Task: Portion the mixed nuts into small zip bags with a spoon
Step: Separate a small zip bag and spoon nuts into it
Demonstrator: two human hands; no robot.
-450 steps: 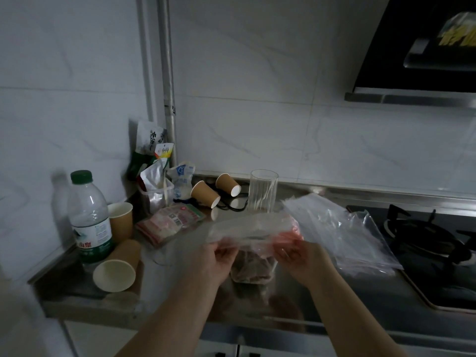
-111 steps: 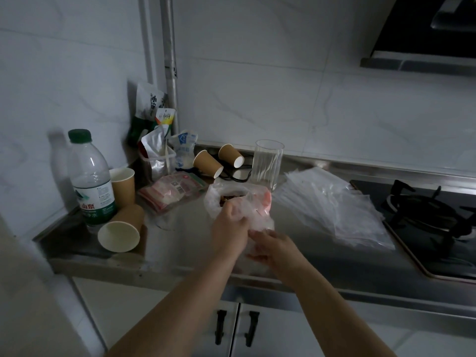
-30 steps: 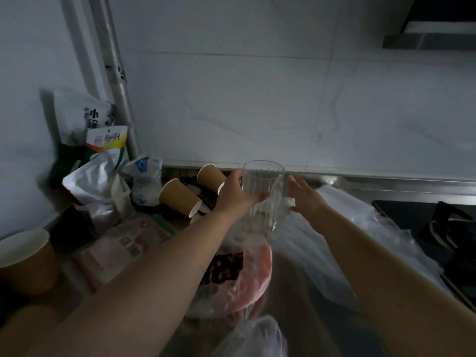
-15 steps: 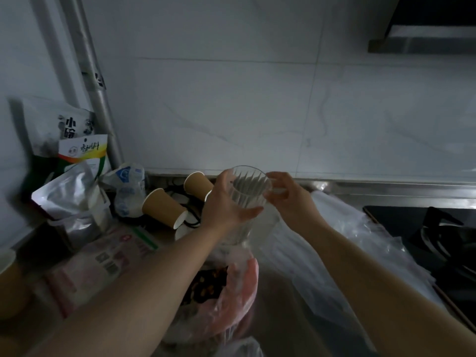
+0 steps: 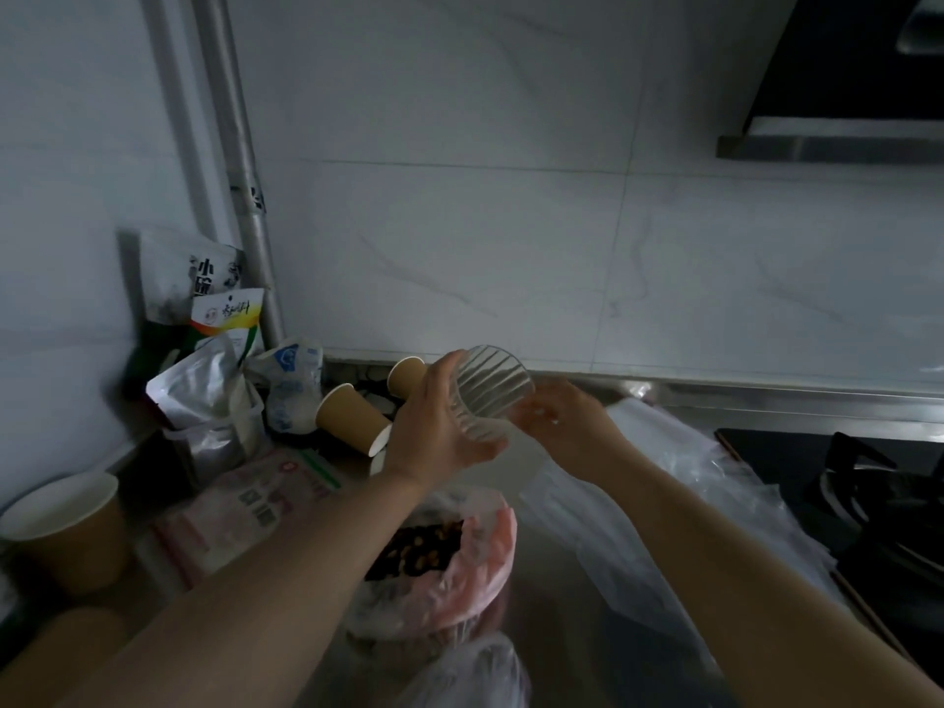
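Note:
My left hand (image 5: 434, 426) grips a clear ribbed glass (image 5: 488, 396) and holds it tilted above the counter, its mouth turned up and toward me. My right hand (image 5: 562, 424) touches the glass's right side with curled fingers. Below the hands an open pinkish plastic bag (image 5: 459, 569) shows dark mixed nuts (image 5: 416, 549) inside. A heap of clear zip bags (image 5: 659, 482) lies to the right on the steel counter. Another crumpled clear bag (image 5: 470, 677) sits at the bottom edge. No spoon is visible.
Tipped brown paper cups (image 5: 352, 416) lie behind the glass, another cup (image 5: 66, 528) stands at left. Snack pouches (image 5: 214, 319) lean in the corner by a pipe, a pink flat packet (image 5: 245, 503) lies on the counter. A gas hob (image 5: 878, 503) is at right.
Since a second ago my left hand has lifted the glass off the counter and tilted it, and my right hand has closed in on its right side.

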